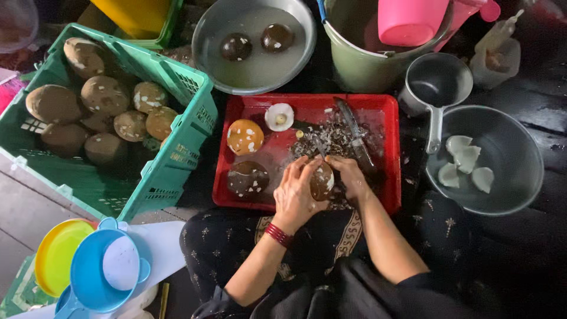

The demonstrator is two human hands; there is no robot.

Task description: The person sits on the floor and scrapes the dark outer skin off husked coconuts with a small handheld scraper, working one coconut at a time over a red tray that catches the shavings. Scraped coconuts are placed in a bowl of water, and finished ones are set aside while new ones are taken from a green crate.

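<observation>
Both forearms reach forward from the lap, wrists bent inward so the two hands meet over the near edge of a red tray (378,106). The left hand (293,192), a dark red bangle (278,234) on its wrist, cups a brown, rounded coconut shell (322,181) from the 9 o'clock side, fingers curled around it. The right hand (350,176) closes on the same shell from 3 o'clock, thumb on top; so both hands are shut around it.

The shell is smooth and dark with pale flecks. At 12 o'clock from it lies a heap of dark fibrous shavings (331,139) and a long-bladed knife (355,137). At 10 o'clock sit an orange-brown shell (245,137), a darker one (248,178) and a white round piece (279,117).

The tray is glossy plastic. At 3 o'clock stands a grey metal bowl (514,189) with white curved pieces (466,162); at 12 o'clock a metal basin (254,77) of cloudy water holds two dark shells. At 9 o'clock a green slatted crate (171,171) is full of rough brown coconuts (103,94).

Everything rests on a dark floor (543,100).
</observation>
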